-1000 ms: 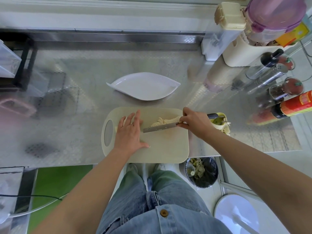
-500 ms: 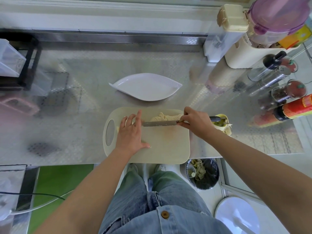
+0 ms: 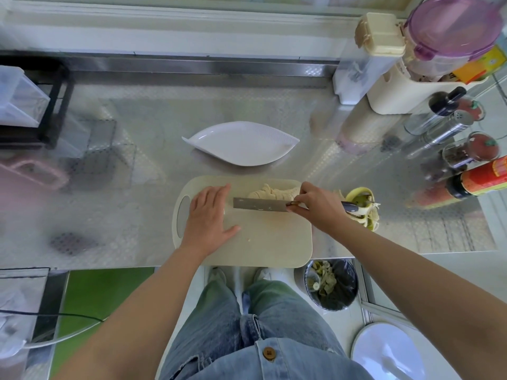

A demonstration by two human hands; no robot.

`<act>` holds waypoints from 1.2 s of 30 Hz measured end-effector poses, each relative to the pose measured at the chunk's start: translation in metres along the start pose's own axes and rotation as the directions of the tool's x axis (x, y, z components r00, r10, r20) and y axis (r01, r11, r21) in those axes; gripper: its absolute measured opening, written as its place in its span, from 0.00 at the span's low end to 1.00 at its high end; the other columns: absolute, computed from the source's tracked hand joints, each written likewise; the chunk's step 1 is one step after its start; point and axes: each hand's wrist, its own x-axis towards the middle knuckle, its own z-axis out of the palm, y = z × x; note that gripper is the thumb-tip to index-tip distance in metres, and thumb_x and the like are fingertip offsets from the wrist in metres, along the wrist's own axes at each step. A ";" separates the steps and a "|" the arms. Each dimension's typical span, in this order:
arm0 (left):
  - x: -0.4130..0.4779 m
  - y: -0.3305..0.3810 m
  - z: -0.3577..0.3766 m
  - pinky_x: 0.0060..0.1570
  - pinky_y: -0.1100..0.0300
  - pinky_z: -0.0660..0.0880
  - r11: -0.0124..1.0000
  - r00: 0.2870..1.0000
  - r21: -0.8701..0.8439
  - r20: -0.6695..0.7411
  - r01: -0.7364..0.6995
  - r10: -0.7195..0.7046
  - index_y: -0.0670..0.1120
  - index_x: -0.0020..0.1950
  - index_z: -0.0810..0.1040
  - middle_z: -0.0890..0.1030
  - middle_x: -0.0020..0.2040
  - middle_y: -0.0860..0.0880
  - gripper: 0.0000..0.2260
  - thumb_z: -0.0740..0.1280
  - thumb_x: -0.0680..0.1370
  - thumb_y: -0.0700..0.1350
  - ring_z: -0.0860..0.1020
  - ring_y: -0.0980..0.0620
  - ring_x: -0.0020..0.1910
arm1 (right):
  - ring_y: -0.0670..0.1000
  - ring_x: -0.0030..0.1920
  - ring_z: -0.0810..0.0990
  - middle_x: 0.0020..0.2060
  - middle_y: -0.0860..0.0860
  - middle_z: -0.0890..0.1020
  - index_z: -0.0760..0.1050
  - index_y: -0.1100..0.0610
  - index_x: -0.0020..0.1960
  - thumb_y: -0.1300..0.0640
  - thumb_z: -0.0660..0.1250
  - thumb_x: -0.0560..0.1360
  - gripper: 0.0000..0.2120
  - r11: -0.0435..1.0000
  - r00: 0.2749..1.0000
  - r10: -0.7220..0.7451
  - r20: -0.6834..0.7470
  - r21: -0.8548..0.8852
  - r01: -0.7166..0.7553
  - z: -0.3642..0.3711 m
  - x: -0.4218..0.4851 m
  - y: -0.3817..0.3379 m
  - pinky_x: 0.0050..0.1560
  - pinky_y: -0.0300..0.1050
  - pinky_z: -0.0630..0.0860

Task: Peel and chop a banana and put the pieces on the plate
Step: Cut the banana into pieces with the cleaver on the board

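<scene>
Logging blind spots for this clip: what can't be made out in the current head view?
1. Head view: anything under the left hand, flat on the cutting board, is hidden by it.
2. Handle of the knife: mostly covered by the right hand gripping it.
3. Near side of the banana pieces: hidden by the blade; count unclear.
4. The red-labelled bottle: cut off by the right edge.

A narrow bare strip of desk (image 3: 142, 165) runs between the cutting board (image 3: 260, 242) and the plate (image 3: 241, 144). Left of both, the desk lies open up to the black rack (image 3: 59, 105). A banana peel (image 3: 359, 193) lies just right of the board; bottles (image 3: 439, 133) and containers (image 3: 389, 100) crowd the far right corner. The left hand (image 3: 208, 215), right hand (image 3: 318, 207) and knife (image 3: 260, 204) occupy the board's far half; its near right part is bare.
</scene>
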 end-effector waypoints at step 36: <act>0.002 0.040 0.008 0.50 0.59 0.74 0.809 0.866 -0.481 0.496 0.336 -0.065 0.45 0.62 0.74 0.81 0.52 0.47 0.15 0.67 0.76 0.44 0.80 0.51 0.47 | 0.49 0.31 0.68 0.30 0.49 0.70 0.64 0.48 0.28 0.47 0.66 0.76 0.20 0.800 0.924 0.383 0.026 0.491 -0.345 0.013 -0.041 -0.031 0.30 0.41 0.60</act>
